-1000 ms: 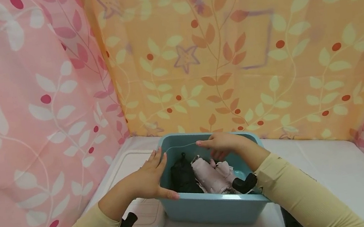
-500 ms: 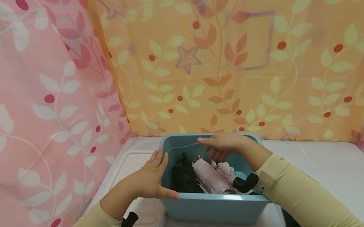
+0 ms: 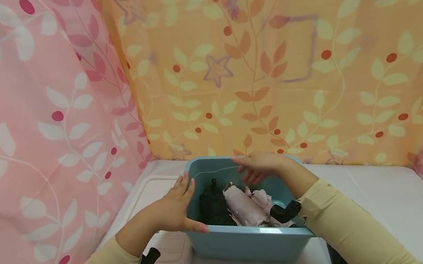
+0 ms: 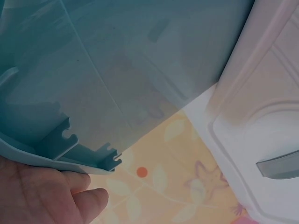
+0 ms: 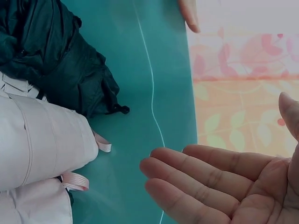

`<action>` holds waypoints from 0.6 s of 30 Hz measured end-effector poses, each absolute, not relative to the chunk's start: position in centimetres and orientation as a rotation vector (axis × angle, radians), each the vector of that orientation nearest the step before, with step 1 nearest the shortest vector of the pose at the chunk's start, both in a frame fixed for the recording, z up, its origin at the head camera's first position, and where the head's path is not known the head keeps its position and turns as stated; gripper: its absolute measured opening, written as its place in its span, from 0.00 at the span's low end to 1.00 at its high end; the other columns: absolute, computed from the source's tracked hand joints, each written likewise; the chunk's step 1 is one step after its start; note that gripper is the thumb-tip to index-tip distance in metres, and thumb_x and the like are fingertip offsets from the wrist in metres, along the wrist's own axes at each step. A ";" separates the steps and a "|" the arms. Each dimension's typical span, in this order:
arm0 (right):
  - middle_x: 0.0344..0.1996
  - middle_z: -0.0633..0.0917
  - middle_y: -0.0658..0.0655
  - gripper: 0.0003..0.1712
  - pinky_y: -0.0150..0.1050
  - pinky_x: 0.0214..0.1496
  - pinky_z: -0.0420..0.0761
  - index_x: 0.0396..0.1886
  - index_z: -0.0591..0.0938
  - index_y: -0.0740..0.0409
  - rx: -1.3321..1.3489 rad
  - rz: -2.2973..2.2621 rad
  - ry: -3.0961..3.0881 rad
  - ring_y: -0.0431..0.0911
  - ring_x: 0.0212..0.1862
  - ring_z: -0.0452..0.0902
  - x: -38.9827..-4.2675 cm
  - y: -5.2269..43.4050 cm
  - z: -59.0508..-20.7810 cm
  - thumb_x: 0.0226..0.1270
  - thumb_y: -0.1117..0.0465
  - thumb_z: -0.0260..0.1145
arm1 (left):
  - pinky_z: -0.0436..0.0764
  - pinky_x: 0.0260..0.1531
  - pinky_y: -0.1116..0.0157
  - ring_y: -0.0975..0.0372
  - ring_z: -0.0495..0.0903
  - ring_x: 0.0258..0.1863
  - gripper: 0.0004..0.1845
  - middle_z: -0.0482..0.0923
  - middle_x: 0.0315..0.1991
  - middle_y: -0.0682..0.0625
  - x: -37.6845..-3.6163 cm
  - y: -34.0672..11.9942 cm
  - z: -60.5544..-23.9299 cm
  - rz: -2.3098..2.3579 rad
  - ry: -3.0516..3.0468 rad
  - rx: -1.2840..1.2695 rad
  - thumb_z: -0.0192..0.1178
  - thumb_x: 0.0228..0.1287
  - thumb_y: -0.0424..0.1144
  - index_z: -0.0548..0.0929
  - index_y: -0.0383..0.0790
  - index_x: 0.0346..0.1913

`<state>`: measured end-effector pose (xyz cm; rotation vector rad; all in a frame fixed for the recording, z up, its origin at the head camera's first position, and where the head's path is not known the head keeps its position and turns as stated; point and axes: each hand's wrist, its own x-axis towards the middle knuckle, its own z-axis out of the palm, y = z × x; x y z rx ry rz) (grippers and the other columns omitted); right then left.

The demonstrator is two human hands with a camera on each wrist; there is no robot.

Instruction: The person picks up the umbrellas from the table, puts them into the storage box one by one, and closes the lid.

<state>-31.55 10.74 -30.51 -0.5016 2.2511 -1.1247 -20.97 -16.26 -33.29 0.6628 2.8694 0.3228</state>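
A blue plastic bin (image 3: 251,243) stands on the white table. My left hand (image 3: 172,212) rests at its left rim, thumb toward the front corner and fingers straight. In the left wrist view, the fingers (image 4: 88,200) lie right by the bin's rim, outside its wall. My right hand (image 3: 261,165) hovers over the far side of the bin, palm inward, fingers extended and holding nothing. Below it lie a dark crumpled fabric bundle (image 3: 214,206) with a small end loop and pale pink rolled bundles (image 3: 244,206). Strap loops (image 5: 77,181) show on these in the right wrist view.
A white lid-like panel (image 3: 172,257) lies left of the bin; a grey handle (image 4: 280,165) shows on it in the left wrist view. Patterned orange (image 3: 198,97) and pink (image 3: 39,174) curtains enclose the table. A dark object (image 3: 340,262) sits at the front, right of the bin.
My right hand has lifted slightly and drifted a little right, its fingers looking more extended. The left hand, the bin and the bundles stay put.
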 end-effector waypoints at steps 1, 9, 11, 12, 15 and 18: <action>0.42 0.82 0.65 0.41 0.47 0.46 0.78 0.54 0.74 0.69 -0.503 -1.131 2.247 0.53 0.42 0.81 -31.5 10.8 -30.4 0.65 0.35 0.49 | 0.46 0.64 0.46 0.49 0.26 0.69 0.67 0.27 0.72 0.40 -21.0 -16.3 -33.3 0.323 2.868 0.663 0.54 0.37 0.77 0.39 0.36 0.71; 0.42 0.82 0.65 0.40 0.46 0.46 0.78 0.54 0.74 0.68 -0.539 -1.200 2.193 0.53 0.43 0.81 -31.3 11.1 -29.8 0.64 0.35 0.49 | 0.46 0.64 0.45 0.48 0.26 0.69 0.67 0.27 0.71 0.39 -21.0 -16.2 -33.2 0.340 2.858 0.674 0.55 0.38 0.76 0.39 0.35 0.71; 0.42 0.82 0.65 0.40 0.47 0.46 0.78 0.53 0.74 0.68 -0.548 -1.220 2.179 0.53 0.43 0.81 -31.2 11.2 -29.7 0.64 0.34 0.48 | 0.46 0.64 0.46 0.48 0.26 0.69 0.67 0.27 0.72 0.40 -21.1 -16.2 -33.3 0.331 2.861 0.670 0.54 0.37 0.77 0.39 0.36 0.71; 0.43 0.82 0.65 0.41 0.47 0.46 0.78 0.53 0.74 0.68 -0.560 -1.220 2.174 0.53 0.43 0.81 -31.1 11.3 -29.6 0.64 0.34 0.48 | 0.45 0.64 0.46 0.49 0.26 0.69 0.67 0.27 0.72 0.40 -21.1 -16.3 -33.3 0.328 2.861 0.664 0.54 0.37 0.77 0.38 0.36 0.71; 0.43 0.82 0.65 0.41 0.48 0.48 0.77 0.54 0.74 0.68 -0.599 -1.224 2.153 0.53 0.44 0.80 -30.9 11.4 -29.3 0.65 0.34 0.47 | 0.45 0.64 0.46 0.49 0.25 0.69 0.67 0.26 0.72 0.40 -21.1 -16.4 -33.3 0.326 2.866 0.659 0.54 0.36 0.77 0.38 0.37 0.71; 0.43 0.82 0.64 0.39 0.49 0.49 0.77 0.53 0.74 0.67 -0.618 -1.220 2.158 0.53 0.45 0.80 -30.6 11.8 -28.9 0.65 0.35 0.47 | 0.46 0.64 0.46 0.50 0.25 0.69 0.67 0.26 0.72 0.41 -21.1 -16.4 -33.4 0.326 2.866 0.658 0.54 0.36 0.77 0.38 0.37 0.71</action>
